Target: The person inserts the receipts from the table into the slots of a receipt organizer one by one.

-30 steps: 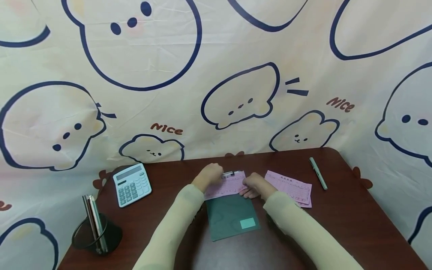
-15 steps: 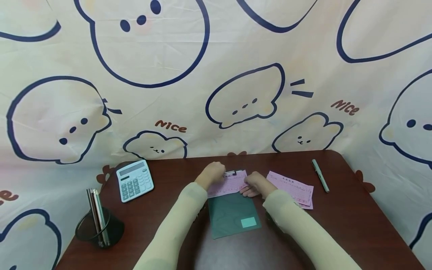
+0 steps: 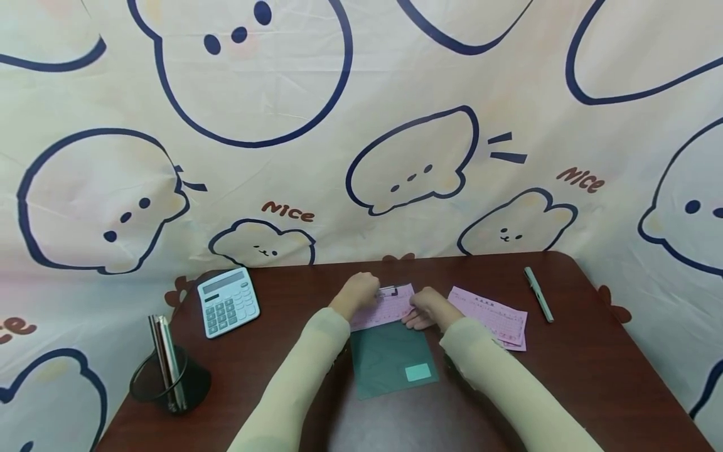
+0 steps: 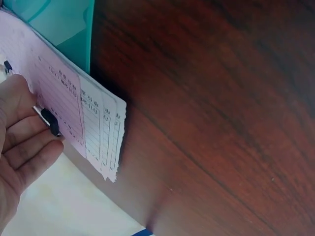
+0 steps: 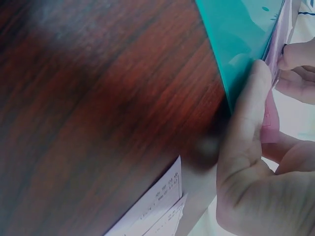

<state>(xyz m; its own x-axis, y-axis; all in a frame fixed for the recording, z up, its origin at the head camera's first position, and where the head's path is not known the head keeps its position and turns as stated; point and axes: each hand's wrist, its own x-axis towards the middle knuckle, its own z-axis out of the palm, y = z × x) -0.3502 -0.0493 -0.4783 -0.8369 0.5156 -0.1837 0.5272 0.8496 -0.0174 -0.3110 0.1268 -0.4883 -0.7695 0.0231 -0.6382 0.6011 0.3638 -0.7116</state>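
In the head view a stack of pink printed slips (image 3: pixel 385 312) overlaps the far end of a green folder (image 3: pixel 390 358). A black-and-silver clip (image 3: pixel 388 291) sits at the slips' far edge. My left hand (image 3: pixel 358 294) pinches at that clip; the left wrist view shows the thumb and fingers (image 4: pixel 42 160) against the clip (image 4: pixel 50 121), with the sheets' left ends fanned and torn-edged. My right hand (image 3: pixel 430 307) grips the right end of the stack, and a pink corner (image 5: pixel 269 118) shows between thumb and fingers in the right wrist view.
Loose pink slips (image 3: pixel 491 317) lie to the right, beside my right wrist. A pale green pen (image 3: pixel 539 295) lies farther right. A calculator (image 3: pixel 228 302) is at the back left, and a black pen holder (image 3: pixel 192 381) with several pencils stands near the left edge. A printed curtain hangs behind.
The head view has shifted slightly, so everything appears a little farther right. Both hands keep their places at the clip and the slips.
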